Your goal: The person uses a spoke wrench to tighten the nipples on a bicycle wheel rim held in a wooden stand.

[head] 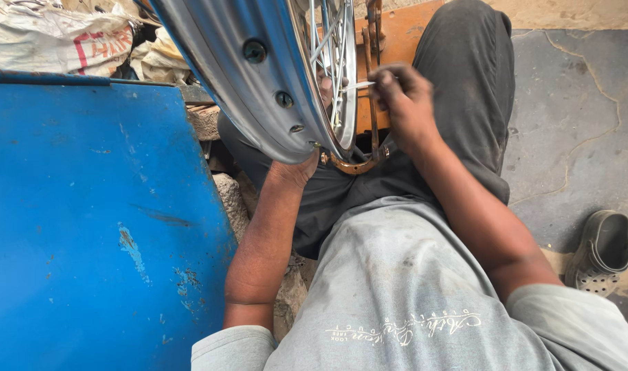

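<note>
A shiny metal wheel rim [259,75] with wire spokes [331,48] stands upright in a rusty brown stand [369,137] between my knees. My left hand [294,170] reaches under the rim and is mostly hidden behind it; it seems to steady the rim's lower edge. My right hand [403,96] is closed around a thin metal tool [358,86] whose tip points into the spokes. I sit in a grey shirt and dark trousers.
A large blue metal panel [94,220] fills the left side. White sacks [59,38] lie behind it. Rough stones [228,199] sit beside my left leg. A grey shoe [602,251] rests on the cracked concrete floor [575,117] at right.
</note>
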